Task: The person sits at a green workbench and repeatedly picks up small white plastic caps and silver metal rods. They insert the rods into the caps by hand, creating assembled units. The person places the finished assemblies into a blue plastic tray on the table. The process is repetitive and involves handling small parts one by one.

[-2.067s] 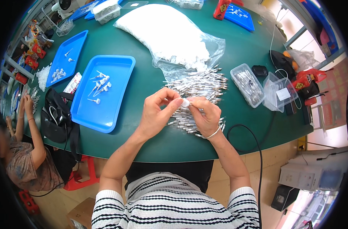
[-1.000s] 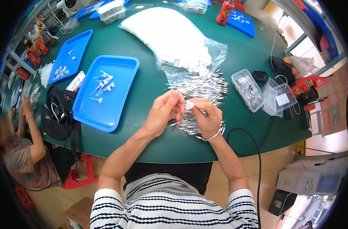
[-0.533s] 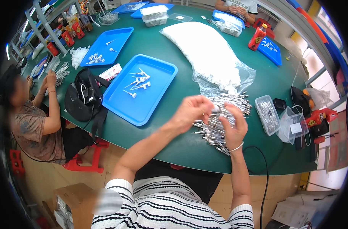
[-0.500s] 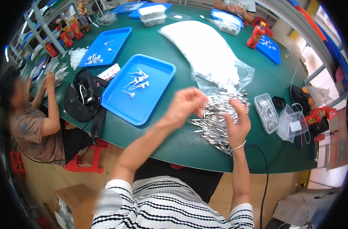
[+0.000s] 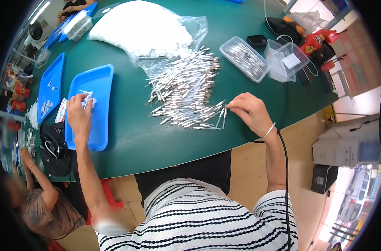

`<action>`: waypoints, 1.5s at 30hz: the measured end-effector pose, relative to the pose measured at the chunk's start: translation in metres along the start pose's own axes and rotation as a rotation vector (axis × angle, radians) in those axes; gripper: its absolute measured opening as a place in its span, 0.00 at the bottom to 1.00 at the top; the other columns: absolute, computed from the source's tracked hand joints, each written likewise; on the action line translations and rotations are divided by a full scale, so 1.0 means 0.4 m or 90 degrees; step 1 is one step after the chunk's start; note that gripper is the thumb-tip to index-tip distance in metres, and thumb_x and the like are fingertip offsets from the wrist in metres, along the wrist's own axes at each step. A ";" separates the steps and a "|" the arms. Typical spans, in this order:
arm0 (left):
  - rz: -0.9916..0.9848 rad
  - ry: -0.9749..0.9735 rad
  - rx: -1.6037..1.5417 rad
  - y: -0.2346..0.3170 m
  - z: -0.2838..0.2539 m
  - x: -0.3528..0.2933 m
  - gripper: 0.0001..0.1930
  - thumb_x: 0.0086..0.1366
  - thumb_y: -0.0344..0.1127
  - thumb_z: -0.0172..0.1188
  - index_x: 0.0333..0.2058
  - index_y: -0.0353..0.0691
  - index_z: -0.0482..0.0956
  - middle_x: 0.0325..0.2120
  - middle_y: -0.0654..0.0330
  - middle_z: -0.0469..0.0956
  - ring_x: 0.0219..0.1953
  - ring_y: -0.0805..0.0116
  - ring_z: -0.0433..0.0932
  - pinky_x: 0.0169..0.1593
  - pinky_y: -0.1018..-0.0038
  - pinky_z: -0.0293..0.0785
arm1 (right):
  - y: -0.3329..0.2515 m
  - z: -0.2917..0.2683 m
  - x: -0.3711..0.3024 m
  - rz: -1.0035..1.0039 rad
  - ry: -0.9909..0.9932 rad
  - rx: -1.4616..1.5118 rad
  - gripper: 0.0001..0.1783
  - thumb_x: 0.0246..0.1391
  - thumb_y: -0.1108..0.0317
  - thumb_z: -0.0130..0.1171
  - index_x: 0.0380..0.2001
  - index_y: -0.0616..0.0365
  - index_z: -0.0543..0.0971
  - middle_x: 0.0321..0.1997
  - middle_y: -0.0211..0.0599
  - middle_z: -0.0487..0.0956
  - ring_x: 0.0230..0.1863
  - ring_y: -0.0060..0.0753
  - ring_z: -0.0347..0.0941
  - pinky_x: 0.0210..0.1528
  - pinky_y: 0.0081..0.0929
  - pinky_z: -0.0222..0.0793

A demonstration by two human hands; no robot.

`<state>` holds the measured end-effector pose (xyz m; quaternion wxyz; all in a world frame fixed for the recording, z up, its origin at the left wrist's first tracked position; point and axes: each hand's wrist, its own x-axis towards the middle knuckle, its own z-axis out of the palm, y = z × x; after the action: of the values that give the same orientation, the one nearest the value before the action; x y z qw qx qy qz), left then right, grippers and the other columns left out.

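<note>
My left hand (image 5: 79,115) reaches over the blue tray (image 5: 99,131), its fingers bent and apart beside a small cluster of white-capped thin pieces (image 5: 89,100). Some of those pieces are partly hidden by the fingers. At the right edge of a loose pile of slim silver-and-white rods (image 5: 190,88), my right hand (image 5: 251,111) pinches the end of a rod (image 5: 224,117) between thumb and forefinger. The pile lies on the green table (image 5: 144,146), just in front of a large clear bag of white caps (image 5: 136,29).
An open plastic box of rods (image 5: 245,58) and an empty-looking clear container (image 5: 286,60) stand at the right. A second blue tray (image 5: 51,85) and a black bag (image 5: 54,150) lie to the left. A co-worker (image 5: 44,205) sits at the left. A black cable (image 5: 286,167) hangs beside my right arm.
The view has turned to the right. My left hand has gone from above the rod pile to the blue tray; my right hand has shifted to the pile's near right edge and closed into a pinch.
</note>
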<state>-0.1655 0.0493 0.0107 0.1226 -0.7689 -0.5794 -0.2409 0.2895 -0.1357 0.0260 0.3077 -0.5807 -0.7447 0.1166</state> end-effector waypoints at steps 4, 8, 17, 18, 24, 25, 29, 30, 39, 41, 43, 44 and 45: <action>0.050 0.012 -0.160 0.122 -0.027 0.016 0.09 0.55 0.30 0.65 0.35 0.38 0.78 0.32 0.57 0.78 0.38 0.59 0.74 0.42 0.66 0.70 | -0.007 0.021 -0.047 -0.052 -0.024 -0.094 0.10 0.44 0.78 0.59 0.33 0.56 0.79 0.34 0.34 0.76 0.35 0.36 0.74 0.37 0.28 0.71; 0.132 -0.073 -0.315 0.265 -0.005 0.045 0.06 0.55 0.28 0.63 0.32 0.37 0.78 0.32 0.56 0.78 0.39 0.58 0.75 0.43 0.66 0.70 | -0.008 0.037 -0.049 -0.118 -0.056 -0.190 0.09 0.44 0.76 0.55 0.32 0.56 0.77 0.32 0.34 0.73 0.35 0.35 0.73 0.35 0.28 0.72; 0.237 -0.067 -0.309 0.442 0.225 0.196 0.07 0.57 0.35 0.62 0.29 0.37 0.79 0.27 0.55 0.79 0.35 0.55 0.77 0.38 0.63 0.72 | -0.023 0.025 -0.018 -0.332 -0.212 -0.435 0.05 0.41 0.73 0.56 0.26 0.59 0.75 0.27 0.32 0.70 0.32 0.30 0.69 0.30 0.23 0.66; 0.200 -0.103 -0.288 0.456 0.239 0.204 0.08 0.57 0.36 0.63 0.28 0.37 0.79 0.27 0.55 0.79 0.33 0.55 0.77 0.38 0.63 0.72 | -0.022 0.015 -0.012 -0.348 -0.201 -0.427 0.05 0.42 0.72 0.56 0.26 0.59 0.75 0.26 0.31 0.68 0.32 0.29 0.68 0.31 0.23 0.65; 0.100 -0.114 -0.271 0.494 0.288 0.225 0.12 0.54 0.40 0.67 0.29 0.36 0.80 0.25 0.51 0.80 0.30 0.54 0.79 0.35 0.63 0.73 | -0.041 -0.011 0.018 -0.151 0.164 -0.046 0.05 0.46 0.78 0.57 0.28 0.59 0.72 0.33 0.33 0.74 0.26 0.26 0.69 0.26 0.21 0.65; 0.069 -0.135 -0.312 0.497 0.283 0.224 0.12 0.54 0.39 0.67 0.30 0.36 0.80 0.25 0.51 0.80 0.30 0.56 0.80 0.35 0.65 0.73 | -0.048 0.003 0.022 -0.081 0.241 0.118 0.04 0.48 0.78 0.55 0.28 0.60 0.72 0.33 0.34 0.74 0.26 0.25 0.69 0.25 0.20 0.65; -0.069 -0.212 -0.573 0.461 0.241 0.207 0.12 0.58 0.37 0.64 0.35 0.34 0.81 0.30 0.53 0.82 0.32 0.65 0.81 0.37 0.71 0.76 | -0.067 0.059 0.089 0.048 0.395 0.687 0.02 0.55 0.78 0.50 0.32 0.61 0.70 0.32 0.33 0.73 0.25 0.19 0.69 0.23 0.18 0.66; -0.104 -0.232 -0.665 0.450 0.222 0.196 0.12 0.59 0.36 0.64 0.37 0.34 0.81 0.32 0.53 0.82 0.32 0.67 0.81 0.37 0.73 0.76 | -0.077 0.076 0.121 0.052 0.393 0.779 0.02 0.55 0.78 0.50 0.32 0.61 0.70 0.32 0.33 0.73 0.25 0.20 0.69 0.23 0.18 0.66; -0.271 -0.411 -1.140 0.408 0.040 0.011 0.14 0.64 0.28 0.58 0.48 0.32 0.73 0.34 0.54 0.81 0.38 0.68 0.82 0.37 0.83 0.80 | -0.151 0.203 0.284 0.073 0.144 0.769 0.04 0.58 0.76 0.52 0.37 0.63 0.73 0.32 0.34 0.76 0.33 0.22 0.75 0.37 0.20 0.74; -0.299 -0.406 -1.155 0.410 0.045 -0.002 0.11 0.64 0.28 0.59 0.44 0.33 0.76 0.34 0.54 0.81 0.37 0.69 0.82 0.36 0.82 0.80 | -0.152 0.221 0.285 0.086 0.133 0.784 0.05 0.57 0.76 0.52 0.37 0.63 0.73 0.33 0.35 0.77 0.35 0.23 0.76 0.40 0.21 0.74; -0.320 -0.408 -1.167 0.409 0.039 -0.006 0.10 0.63 0.28 0.59 0.43 0.32 0.77 0.35 0.54 0.81 0.37 0.69 0.82 0.36 0.82 0.80 | -0.151 0.236 0.282 0.104 0.124 0.814 0.05 0.57 0.76 0.52 0.38 0.64 0.74 0.34 0.36 0.78 0.36 0.25 0.77 0.42 0.23 0.75; -0.321 -0.423 -1.162 0.406 0.030 0.002 0.11 0.63 0.28 0.59 0.43 0.31 0.78 0.35 0.55 0.81 0.37 0.70 0.82 0.39 0.81 0.80 | -0.145 0.245 0.281 0.098 0.135 0.826 0.05 0.57 0.77 0.52 0.37 0.64 0.74 0.36 0.38 0.78 0.38 0.26 0.78 0.43 0.24 0.76; -0.313 -0.421 -1.185 0.405 0.035 -0.006 0.12 0.63 0.27 0.58 0.45 0.31 0.77 0.36 0.55 0.81 0.38 0.71 0.81 0.41 0.81 0.79 | -0.143 0.249 0.277 0.106 0.142 0.832 0.05 0.57 0.77 0.52 0.37 0.64 0.74 0.37 0.38 0.78 0.38 0.26 0.78 0.43 0.25 0.76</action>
<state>-0.0086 0.0056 0.0121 -0.7439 -0.4464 -0.3088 -0.3898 0.1698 -0.0308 0.0140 0.6617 -0.3389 -0.4371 0.5063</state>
